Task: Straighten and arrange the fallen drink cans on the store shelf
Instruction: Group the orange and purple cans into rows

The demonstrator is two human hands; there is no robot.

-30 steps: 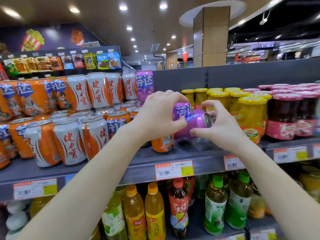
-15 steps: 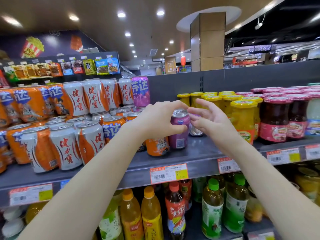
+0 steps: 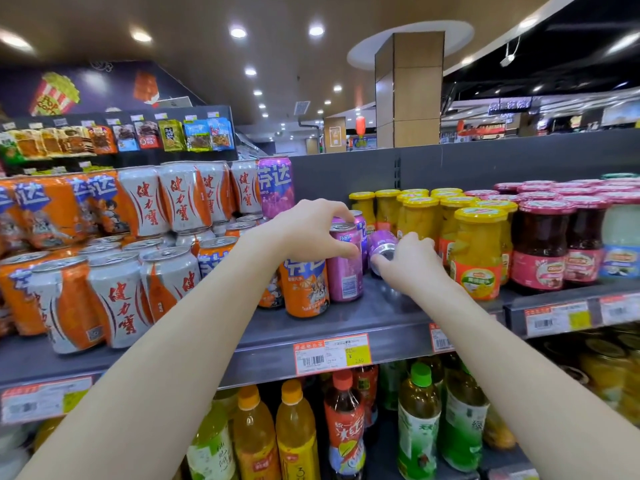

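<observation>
A purple Fanta can (image 3: 344,268) stands upright on the grey shelf (image 3: 391,320), beside an upright orange can (image 3: 304,289). My left hand (image 3: 311,226) curls over its top, fingers and thumb around the rim. Just right of it a second purple can (image 3: 381,242) lies on its side with its end facing me. My right hand (image 3: 407,261) grips this fallen can from the front and right. Another upright purple can (image 3: 360,225) stands partly hidden behind the first.
White-and-orange cans (image 3: 121,296) and orange cans fill the shelf to the left, with a stacked upper row (image 3: 183,195) and one purple can (image 3: 275,187) on top. Yellow-lidded fruit jars (image 3: 479,251) and red jars (image 3: 542,247) crowd the right. Bottles (image 3: 344,424) stand below.
The purple can I was handling now stands on the shelf under my left hand. My right hand has moved to the fallen purple can behind and closed on it.
</observation>
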